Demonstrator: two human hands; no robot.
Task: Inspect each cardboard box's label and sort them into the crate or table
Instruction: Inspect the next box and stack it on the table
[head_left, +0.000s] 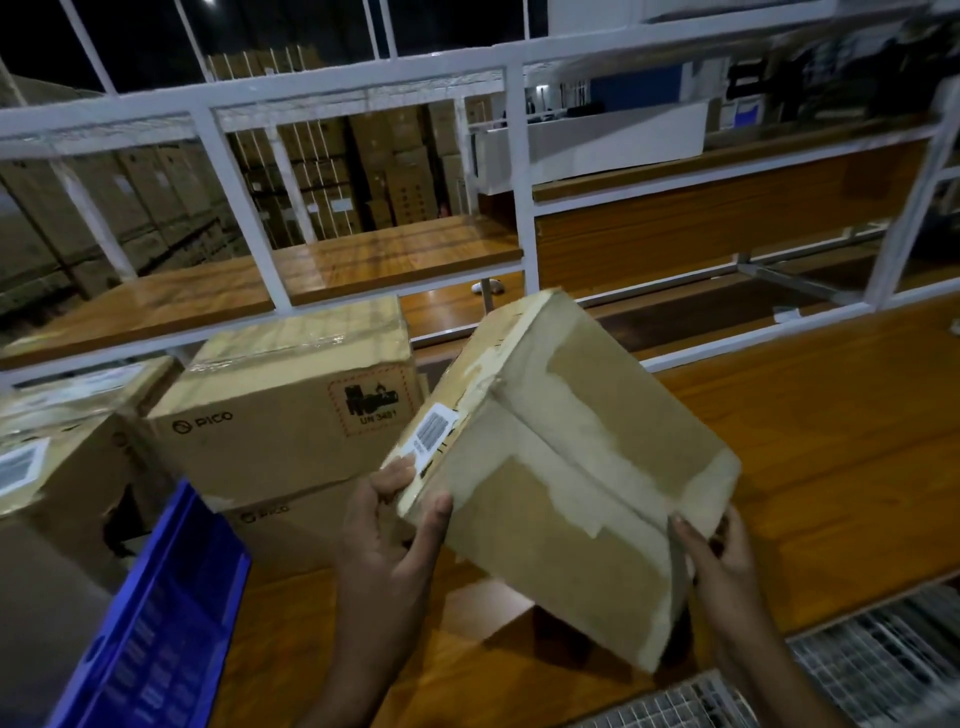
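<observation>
A taped cardboard box (571, 467) is held tilted at frame centre, above the wooden table (831, 441), a white barcode label (434, 431) shown on its left face. Two printed boxes (291, 415) are stacked at centre left, another labelled box (57, 467) at far left. A blue crate (156, 613) is seen at lower left.

Two bare forearms, left hand (387, 540) and right hand (719, 558) ungloved, sleeveless
</observation>
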